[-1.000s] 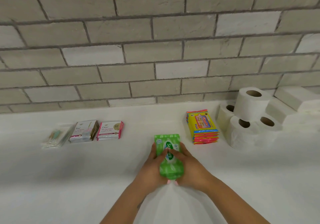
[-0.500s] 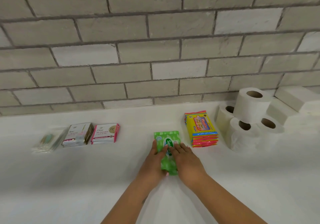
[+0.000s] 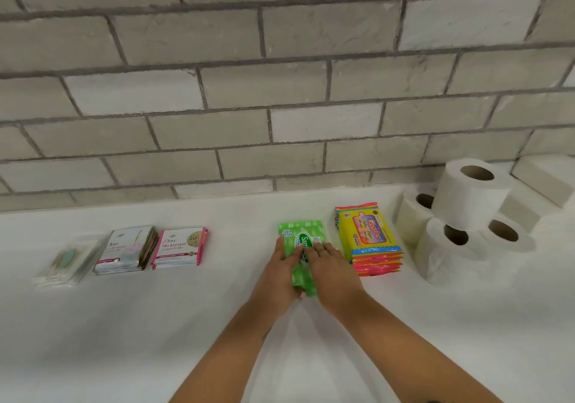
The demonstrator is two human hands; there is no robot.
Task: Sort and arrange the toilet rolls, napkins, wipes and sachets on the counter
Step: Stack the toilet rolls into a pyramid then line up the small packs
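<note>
The green wipes pack (image 3: 301, 248) is pressed flat on the worktop (image 3: 155, 324) under the left hand (image 3: 281, 270) and right hand (image 3: 331, 267), fingers spread, no pinching grip. It is placed near the back edge, just beside the yellow wipes stack (image 3: 368, 240).

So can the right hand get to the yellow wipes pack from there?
Probably yes. The right hand lies flat on the green wipes pack, and the yellow wipes pack sits just beside it with bare counter between.
</note>
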